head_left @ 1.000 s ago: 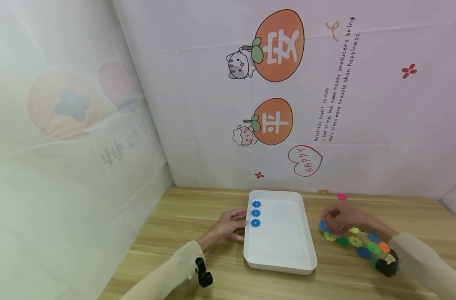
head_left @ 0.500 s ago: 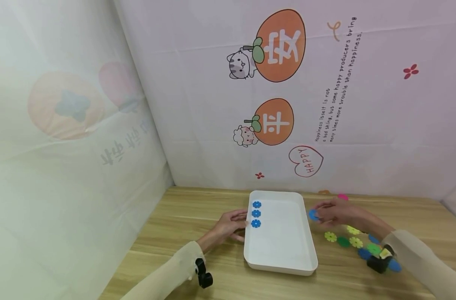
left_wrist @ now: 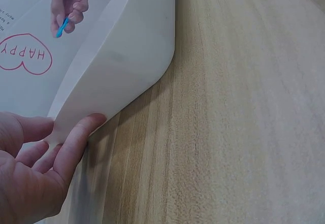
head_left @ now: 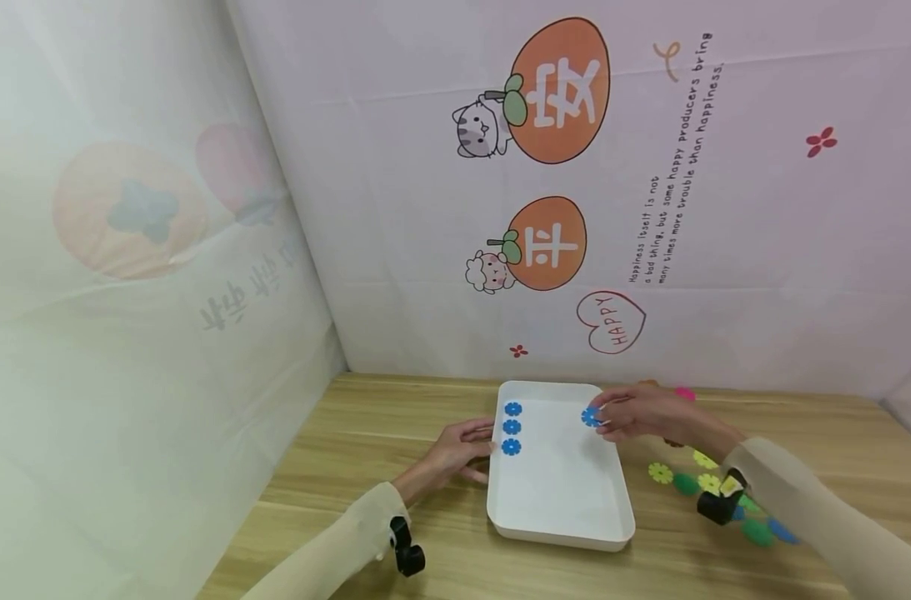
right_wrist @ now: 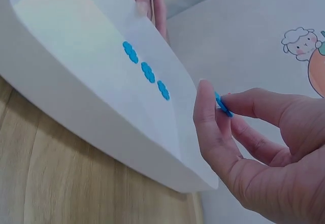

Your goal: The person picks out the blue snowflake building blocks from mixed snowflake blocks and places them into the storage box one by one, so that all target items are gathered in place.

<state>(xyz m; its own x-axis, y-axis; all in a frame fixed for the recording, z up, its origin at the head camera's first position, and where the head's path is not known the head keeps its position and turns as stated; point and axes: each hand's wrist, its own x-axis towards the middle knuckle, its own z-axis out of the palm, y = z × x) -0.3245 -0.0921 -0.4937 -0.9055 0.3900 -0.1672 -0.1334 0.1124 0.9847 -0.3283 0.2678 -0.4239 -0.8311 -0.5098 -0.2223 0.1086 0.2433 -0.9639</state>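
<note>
In the head view, a white tray (head_left: 563,492) lies on the wooden table. Three blue snowflake discs (head_left: 511,427) stand in a column along its left inner side; the right wrist view shows the same discs (right_wrist: 148,72). My right hand (head_left: 635,412) is over the tray's far right part, pinching another blue snowflake disc (head_left: 592,417) between thumb and fingers. That held disc (right_wrist: 223,104) is seen nearly edge-on in the right wrist view. My left hand (head_left: 452,450) rests against the tray's left side, its fairly straight fingers touching the outer wall (left_wrist: 122,56) and rim.
Right of the tray lie loose discs: a yellow-green disc (head_left: 660,473), a dark green disc (head_left: 685,484), a blue disc (head_left: 783,531) and several more, partly hidden by the right forearm. A pink disc (head_left: 685,393) lies near the printed cloth wall (head_left: 425,208) behind.
My right hand has lifted a blue snowflake disc from the loose ones and carried it left, over the tray's right rim. My left hand and the tray have stayed put.
</note>
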